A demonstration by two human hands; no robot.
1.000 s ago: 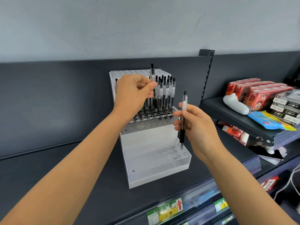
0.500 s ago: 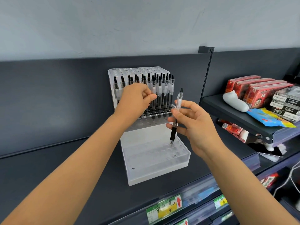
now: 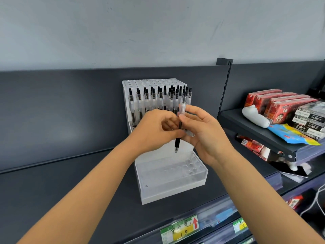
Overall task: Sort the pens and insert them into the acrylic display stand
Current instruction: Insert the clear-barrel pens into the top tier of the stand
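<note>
Clear-barrel click pen with black rubber grip [image 3: 180,123] is in the air between both hands, in front of the frosted white acrylic stepped stand [image 3: 167,194] and not seated in any socket. Long axis is near vertical with a slight tilt: black clicker end up and leaning a bit right, writing tip down. Tip hangs above the stand's lower tier of round sockets [image 3: 182,166], clear of it, toward the right half. Right hand [image 3: 204,134] pinches the clear upper barrel between thumb and index, other fingers loosely curled behind. Left hand [image 3: 154,131] has its fingers curled, thumb and fingertips on the dark mid-barrel just above the grip; how firmly it clamps, can't tell. The two hands sit right against each other around the pen. Upper tier holds a row of matching pens [image 3: 153,103], all upright, clickers up, spread side to side across the tier; the hands hide their lower ends. Stand sits on a dark grey metal shelf [image 3: 70,191], back against the dark grey rear panel [image 3: 70,103]. Neighbouring shelf [image 3: 246,127] to the right, set higher, carries red cartons [image 3: 274,103], a white rounded object [image 3: 255,117], a blue-and-yellow packet [image 3: 292,134] and stacked black-and-white boxes [image 3: 309,117]. Green-and-yellow price label with red arrow [image 3: 182,228] is on the shelf's front edge below the stand.
</note>
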